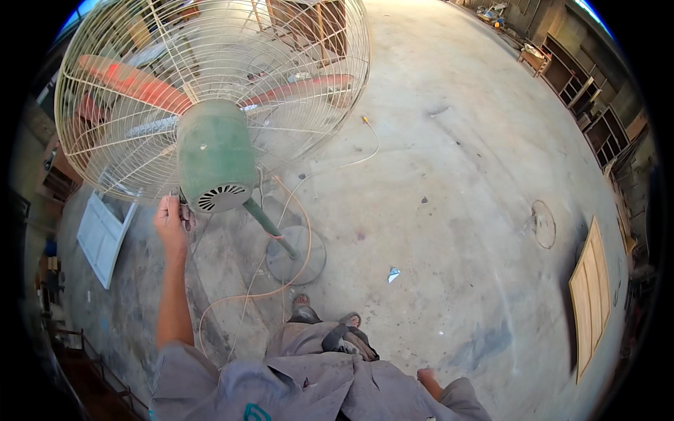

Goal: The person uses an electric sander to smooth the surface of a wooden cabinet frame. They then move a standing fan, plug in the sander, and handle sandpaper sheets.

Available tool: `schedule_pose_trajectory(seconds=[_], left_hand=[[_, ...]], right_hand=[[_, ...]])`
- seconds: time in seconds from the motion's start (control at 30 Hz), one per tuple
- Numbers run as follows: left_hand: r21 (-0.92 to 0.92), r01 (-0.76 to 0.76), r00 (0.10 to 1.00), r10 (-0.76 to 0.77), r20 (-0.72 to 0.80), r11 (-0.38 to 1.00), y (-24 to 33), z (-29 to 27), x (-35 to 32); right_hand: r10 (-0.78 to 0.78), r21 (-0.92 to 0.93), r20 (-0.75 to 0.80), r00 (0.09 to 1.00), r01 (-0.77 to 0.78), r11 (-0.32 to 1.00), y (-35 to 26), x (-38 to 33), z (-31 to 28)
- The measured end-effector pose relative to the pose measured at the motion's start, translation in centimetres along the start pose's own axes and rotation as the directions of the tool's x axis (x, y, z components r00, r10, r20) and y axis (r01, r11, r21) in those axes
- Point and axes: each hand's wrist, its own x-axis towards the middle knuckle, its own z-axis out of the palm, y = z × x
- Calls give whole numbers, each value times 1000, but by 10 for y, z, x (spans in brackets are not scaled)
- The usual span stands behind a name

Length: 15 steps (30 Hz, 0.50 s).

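A large pedestal fan (217, 147) stands before me, with a green motor housing, red blades and a dusty wire cage. My left hand (173, 219) is raised to the left side of the housing, just under the cage's lower rim. Its fingers are closed on a small part there, which they mostly hide. The green pole (263, 219) slants down to a round grey base (303, 256) near my feet. At the lower right, a bit of my right hand or wrist (430, 383) shows beyond the sleeve, low by my side; its fingers cannot be made out.
An orange cord (298, 281) loops around the base, and a pale cable (351, 163) runs across the concrete floor to a yellow end. A white panel (105, 235) lies at left, a wooden panel (591, 295) at right. Wooden frames (607, 137) line the right wall.
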Motion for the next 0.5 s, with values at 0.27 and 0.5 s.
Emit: schedule_pose_trajectory(seconds=[0.27, 0.5], left_hand=[[-344, 105, 952, -194, -237, 933, -8, 24, -16], [-250, 506, 719, -564, -406, 826, -138, 33, -111]], right_hand=[[-259, 392, -332, 907, 382, 837, 7, 48, 11], [-90, 576, -612, 785, 521, 630, -133, 138, -220]])
